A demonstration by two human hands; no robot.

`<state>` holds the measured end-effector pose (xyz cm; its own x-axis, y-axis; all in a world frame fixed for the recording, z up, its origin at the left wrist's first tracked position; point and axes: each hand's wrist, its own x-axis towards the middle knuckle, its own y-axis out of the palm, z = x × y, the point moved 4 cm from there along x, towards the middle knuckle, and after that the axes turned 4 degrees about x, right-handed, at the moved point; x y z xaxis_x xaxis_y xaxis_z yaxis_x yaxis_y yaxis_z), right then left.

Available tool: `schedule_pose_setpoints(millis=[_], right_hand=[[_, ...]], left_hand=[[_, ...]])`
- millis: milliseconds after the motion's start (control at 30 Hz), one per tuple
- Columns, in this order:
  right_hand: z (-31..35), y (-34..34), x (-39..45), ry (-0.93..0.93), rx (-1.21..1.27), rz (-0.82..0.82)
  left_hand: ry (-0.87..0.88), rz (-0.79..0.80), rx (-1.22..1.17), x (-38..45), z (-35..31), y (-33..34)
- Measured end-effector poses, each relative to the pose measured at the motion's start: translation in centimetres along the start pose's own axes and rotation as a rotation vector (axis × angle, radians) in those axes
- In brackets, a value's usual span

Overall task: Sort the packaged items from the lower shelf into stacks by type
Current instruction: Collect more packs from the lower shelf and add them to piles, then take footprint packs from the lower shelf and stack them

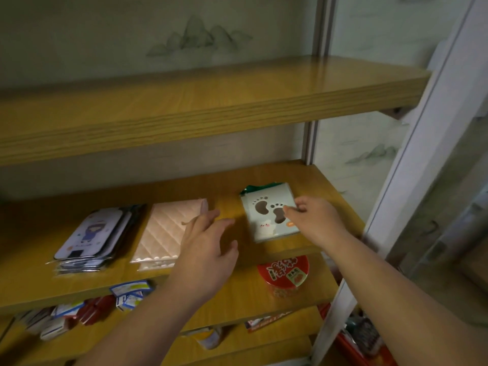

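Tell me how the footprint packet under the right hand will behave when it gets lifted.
The footprint packet looks flat and thin, so probably light and somewhat bendy. Its glossy wrapper may slide easily on the wooden shelf. The right hand touches only one edge, so it could droop if lifted from there.

Pale green footprint-print packet flat under right fingertips; pink quilted packet stack just left of left hand; cartoon-figure card stack further left.

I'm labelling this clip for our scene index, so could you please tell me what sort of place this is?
Probably a small shop or stockroom. Wooden shelves hold flat packaged goods in stacks: cartoon-printed packs, quilted pink packs, a footprint-cutout pack under the right hand, and a red snack tub on a lower shelf.
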<state>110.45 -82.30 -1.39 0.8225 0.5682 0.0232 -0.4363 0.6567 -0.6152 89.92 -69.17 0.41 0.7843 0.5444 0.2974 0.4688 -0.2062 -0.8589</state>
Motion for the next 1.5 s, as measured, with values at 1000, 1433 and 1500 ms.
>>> schedule_pose_setpoints(millis=[1000, 1433, 1500], right_hand=[[18.6, 15.7, -12.3, -0.684, -0.053, 0.144], [31.5, 30.7, -24.4, -0.784, -0.122, 0.252], [33.7, 33.5, -26.6, -0.800, -0.117, 0.270]], left_hand=[[-0.301, -0.174, 0.245, -12.5, 14.4, -14.6], [-0.470, -0.308, 0.257, -27.3, 29.9, -27.1], [-0.487, -0.318, 0.269, -29.6, 32.3, -29.1]])
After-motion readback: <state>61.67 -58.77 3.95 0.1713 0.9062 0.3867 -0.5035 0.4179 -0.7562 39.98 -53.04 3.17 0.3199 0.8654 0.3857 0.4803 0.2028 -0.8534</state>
